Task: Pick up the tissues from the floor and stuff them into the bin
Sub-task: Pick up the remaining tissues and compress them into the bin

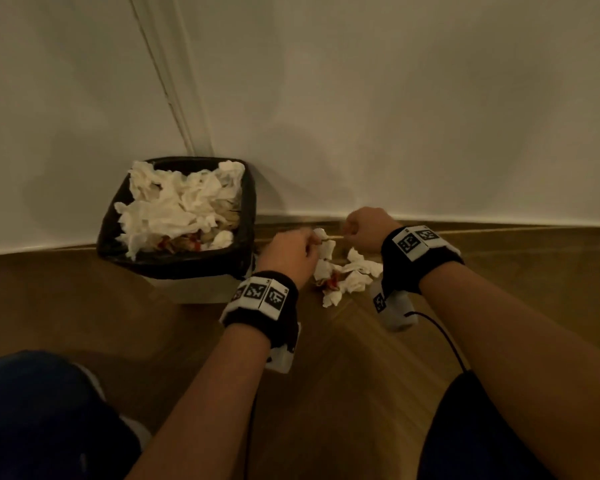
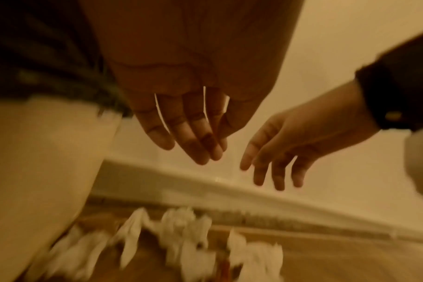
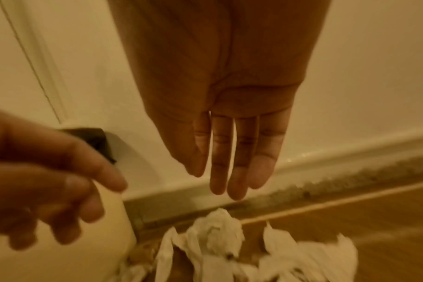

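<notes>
A heap of crumpled white tissues [image 1: 343, 275], some stained red, lies on the wooden floor just right of the bin [image 1: 201, 289]. The bin has a white body and a black liner, and it is piled high with more tissues [image 1: 174, 209]. My left hand [image 1: 291, 251] and right hand [image 1: 368, 230] hover side by side over the floor heap. In the left wrist view the left hand [image 2: 196, 145] has straight fingers and holds nothing above the tissues [image 2: 181, 238]. The right hand [image 3: 229, 167] hangs the same way over the heap [image 3: 217, 238], palm empty.
A white wall and skirting board [image 1: 465, 216] run close behind the heap, and the bin stands in the corner by a door frame [image 1: 174, 98]. My knees [image 1: 42, 410] are low at the front edge. A cable [image 1: 440, 334] trails from the right wrist.
</notes>
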{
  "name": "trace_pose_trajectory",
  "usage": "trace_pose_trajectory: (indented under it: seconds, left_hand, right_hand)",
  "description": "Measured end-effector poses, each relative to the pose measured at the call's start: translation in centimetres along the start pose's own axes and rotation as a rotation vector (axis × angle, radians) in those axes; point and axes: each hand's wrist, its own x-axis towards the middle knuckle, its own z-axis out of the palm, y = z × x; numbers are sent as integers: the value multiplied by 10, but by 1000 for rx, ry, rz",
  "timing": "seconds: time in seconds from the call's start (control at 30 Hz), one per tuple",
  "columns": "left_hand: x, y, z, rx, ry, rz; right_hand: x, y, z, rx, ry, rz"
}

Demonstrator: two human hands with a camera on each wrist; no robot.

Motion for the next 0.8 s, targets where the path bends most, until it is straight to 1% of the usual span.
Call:
trace_pose_trajectory:
  seconds: [0.1,0.2,0.3,0.43,0.57,0.63,0.7,0.8]
  left_hand:
    - [5,-21,37,91,-110,-96]
    - [8,-45,64,164,-183,-168]
    - [14,-63,80,230,-182,-205]
    - [26,-79,88,262,-171,-263]
    - [35,-90,91,352,-227,-257]
    - [36,-94,93,395,-247,-236]
    - [35,-99,95,423,-239,-217]
    - [37,-102,97,513,-199,-170]
  right_hand:
    - [2,12,22,-49,-137,13]
    - [5,21,48,-105,-221,-15]
    - [7,26,76,-167,-255,-51]
    - [6,27,113,-282,-244,-143]
    - [5,22,137,-240,-173,-132]
    - [3,21,146,-203,-197,-97]
    - [1,21,155,-210,-236,-80]
    - [-3,21,163,-213,-224,-93]
